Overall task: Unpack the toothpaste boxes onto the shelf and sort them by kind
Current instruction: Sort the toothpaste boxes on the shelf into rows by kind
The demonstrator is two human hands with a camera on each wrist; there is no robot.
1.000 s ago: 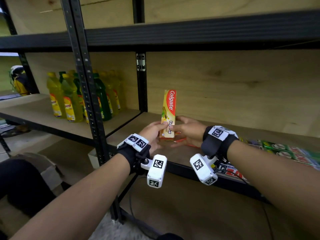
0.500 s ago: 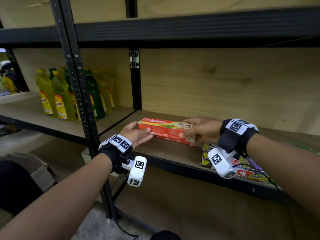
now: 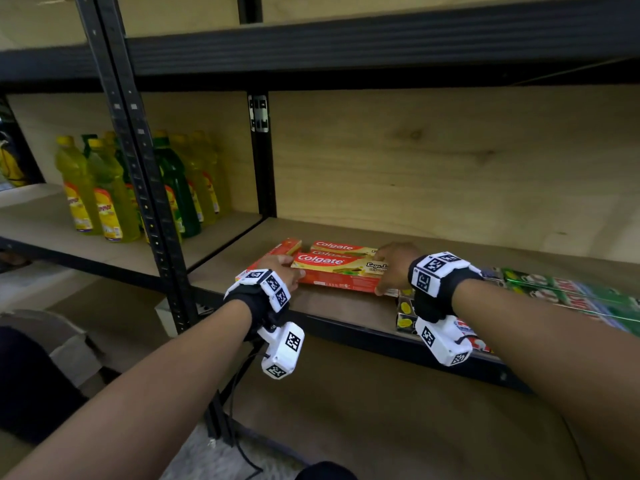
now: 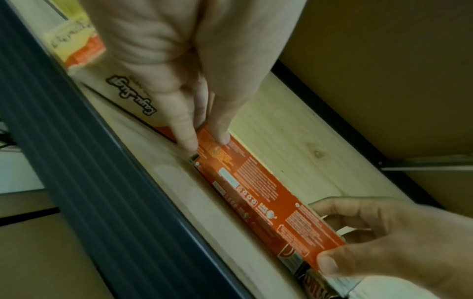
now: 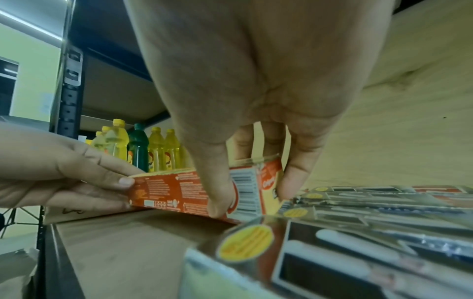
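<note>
A red and yellow Colgate toothpaste box (image 3: 341,268) lies flat and lengthwise just in front of two more Colgate boxes (image 3: 343,247) on the wooden shelf (image 3: 346,308). My left hand (image 3: 291,270) pinches its left end between thumb and fingers, and the left wrist view shows that left hand (image 4: 206,141) on the box's (image 4: 256,192) red side. My right hand (image 3: 388,271) grips the right end. Seen from the right wrist, the right hand (image 5: 253,198) has its thumb in front of the box (image 5: 174,190) and its fingers behind. Whether the box rests on the board I cannot tell.
Yellow and green bottles (image 3: 114,195) fill the left bay behind a black upright post (image 3: 138,150). Green boxes (image 3: 571,292) and shiny boxes with yellow stickers (image 3: 405,313) lie on the shelf right of my right hand. A cardboard carton (image 3: 62,341) sits on the floor at lower left.
The box stood upright between my hands a second ago. Both hands turned it flat and lowered it to the shelf in front of the other Colgate boxes.
</note>
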